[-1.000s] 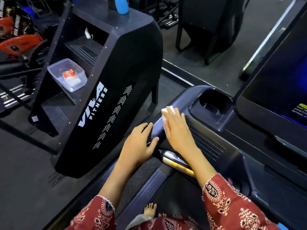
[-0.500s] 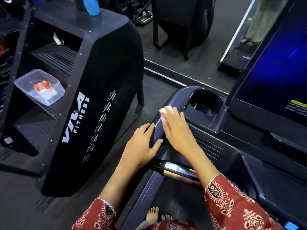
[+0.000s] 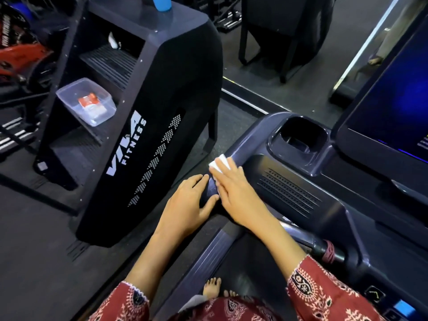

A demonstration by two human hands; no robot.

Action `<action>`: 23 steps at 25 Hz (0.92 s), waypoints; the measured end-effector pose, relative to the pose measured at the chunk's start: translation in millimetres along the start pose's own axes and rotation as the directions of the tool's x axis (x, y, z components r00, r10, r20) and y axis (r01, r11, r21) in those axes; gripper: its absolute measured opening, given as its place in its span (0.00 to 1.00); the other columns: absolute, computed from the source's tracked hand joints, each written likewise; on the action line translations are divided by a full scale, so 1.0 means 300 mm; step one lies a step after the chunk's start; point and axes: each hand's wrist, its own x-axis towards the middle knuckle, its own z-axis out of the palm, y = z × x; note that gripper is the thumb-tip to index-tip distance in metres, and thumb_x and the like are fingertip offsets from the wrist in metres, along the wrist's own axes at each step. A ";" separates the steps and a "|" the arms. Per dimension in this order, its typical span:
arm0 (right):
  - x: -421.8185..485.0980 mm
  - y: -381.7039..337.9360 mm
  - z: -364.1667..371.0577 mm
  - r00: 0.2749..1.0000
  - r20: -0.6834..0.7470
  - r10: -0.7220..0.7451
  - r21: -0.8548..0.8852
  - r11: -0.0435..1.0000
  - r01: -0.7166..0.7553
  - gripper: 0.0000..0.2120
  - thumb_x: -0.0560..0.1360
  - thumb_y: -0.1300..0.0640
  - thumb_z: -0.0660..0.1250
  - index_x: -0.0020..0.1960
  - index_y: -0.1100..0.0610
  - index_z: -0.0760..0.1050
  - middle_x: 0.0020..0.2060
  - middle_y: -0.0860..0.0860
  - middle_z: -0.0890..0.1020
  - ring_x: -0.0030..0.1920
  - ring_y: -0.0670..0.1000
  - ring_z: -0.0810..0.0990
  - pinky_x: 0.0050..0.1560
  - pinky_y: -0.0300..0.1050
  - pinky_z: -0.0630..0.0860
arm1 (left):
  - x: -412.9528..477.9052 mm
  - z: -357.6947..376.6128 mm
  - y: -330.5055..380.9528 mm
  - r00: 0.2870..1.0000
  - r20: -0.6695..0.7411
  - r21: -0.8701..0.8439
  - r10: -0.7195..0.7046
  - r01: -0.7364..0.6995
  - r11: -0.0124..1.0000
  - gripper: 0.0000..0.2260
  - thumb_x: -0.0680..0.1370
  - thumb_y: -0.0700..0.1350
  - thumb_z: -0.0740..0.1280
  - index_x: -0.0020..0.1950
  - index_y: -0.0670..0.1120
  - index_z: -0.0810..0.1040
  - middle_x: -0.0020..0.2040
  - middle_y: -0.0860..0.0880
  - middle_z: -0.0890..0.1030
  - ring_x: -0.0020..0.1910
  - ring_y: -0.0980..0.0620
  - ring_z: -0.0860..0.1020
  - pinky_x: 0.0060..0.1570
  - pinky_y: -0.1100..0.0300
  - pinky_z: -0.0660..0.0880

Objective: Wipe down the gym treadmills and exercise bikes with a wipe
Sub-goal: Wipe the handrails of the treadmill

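1. White wipe (image 3: 218, 163) is lying on the dark console arm (image 3: 245, 144) at the left side of the treadmill (image 3: 324, 216), near the cup holder (image 3: 298, 137), and its far corner is poking out past the fingertips.
2. The right hand (image 3: 234, 188) is pressing the wipe down against that arm; its fingers are lying straight and close together on top of the wipe, not curling round it.
3. The left hand (image 3: 190, 205) is clasping the same arm on the nearer side, with its fingers going over the outer edge and its thumb reaching along the inner edge, just beside the right hand.
4. Both forearms are coming out of red patterned sleeves (image 3: 324, 290).
5. A bare foot (image 3: 212, 288) is standing on the treadmill deck below the hands.
6. The treadmill's screen (image 3: 393, 100) is glowing blue at the right.
7. A black stand (image 3: 162, 112) lettered FITNESS is standing on the floor to the left of the treadmill.
8. A clear plastic container (image 3: 69, 96) is sitting on the stand's middle shelf, holding a red and white packet (image 3: 91, 105).
9. A blue bottle (image 3: 162, 4) is standing on top of the stand, cut off by the frame's upper edge.
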 end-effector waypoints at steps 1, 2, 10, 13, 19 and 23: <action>-0.014 -0.009 0.011 1.000 -0.005 -0.003 -0.005 1.000 0.003 0.18 0.81 0.62 0.52 0.70 0.60 0.65 0.71 0.55 0.64 0.71 0.57 0.61 0.67 0.54 0.64 | -0.025 -0.002 -0.003 1.000 -0.016 0.002 -0.018 0.018 1.000 0.25 0.77 0.50 0.68 0.71 0.41 0.70 0.67 0.46 0.73 0.66 0.47 0.71 0.62 0.56 0.68; -0.020 -0.014 0.023 0.997 -0.035 0.074 0.006 0.997 -0.073 0.19 0.81 0.62 0.52 0.71 0.60 0.64 0.73 0.56 0.61 0.73 0.57 0.58 0.70 0.54 0.61 | -0.051 -0.004 -0.003 0.999 -0.036 0.012 -0.039 0.040 0.999 0.25 0.76 0.49 0.68 0.70 0.40 0.70 0.67 0.45 0.73 0.66 0.47 0.71 0.63 0.55 0.68; -0.143 -0.131 0.143 0.994 -0.094 -0.055 0.140 0.988 0.068 0.20 0.82 0.63 0.53 0.73 0.63 0.63 0.75 0.59 0.59 0.76 0.59 0.54 0.74 0.56 0.57 | -0.321 -0.006 -0.010 0.948 -0.298 0.158 -0.113 0.165 0.973 0.19 0.69 0.40 0.75 0.58 0.35 0.79 0.55 0.39 0.80 0.52 0.39 0.80 0.50 0.49 0.77; -0.201 -0.178 0.198 0.977 -0.083 -0.199 0.166 0.964 0.210 0.22 0.81 0.64 0.51 0.73 0.67 0.62 0.75 0.62 0.60 0.76 0.62 0.53 0.74 0.59 0.55 | -0.407 0.007 0.010 0.902 -0.416 0.210 -0.118 0.221 0.952 0.18 0.66 0.35 0.76 0.55 0.35 0.80 0.53 0.38 0.80 0.52 0.40 0.79 0.51 0.52 0.77; -0.266 -0.154 0.259 0.947 -0.249 -0.204 0.311 0.909 0.278 0.23 0.80 0.70 0.57 0.74 0.65 0.60 0.76 0.57 0.57 0.77 0.61 0.51 0.74 0.59 0.57 | -0.530 0.050 -0.002 0.831 -0.551 0.273 -0.076 0.265 0.925 0.14 0.74 0.40 0.66 0.57 0.36 0.79 0.57 0.39 0.79 0.56 0.44 0.74 0.60 0.49 0.73; -0.272 -0.150 0.296 0.936 -0.285 -0.207 0.336 0.893 0.299 0.22 0.81 0.67 0.56 0.74 0.65 0.60 0.75 0.62 0.58 0.77 0.60 0.51 0.73 0.61 0.58 | -0.560 0.083 -0.010 0.830 -0.556 0.300 -0.054 0.260 0.918 0.18 0.70 0.33 0.72 0.60 0.34 0.77 0.59 0.37 0.78 0.61 0.43 0.72 0.62 0.43 0.71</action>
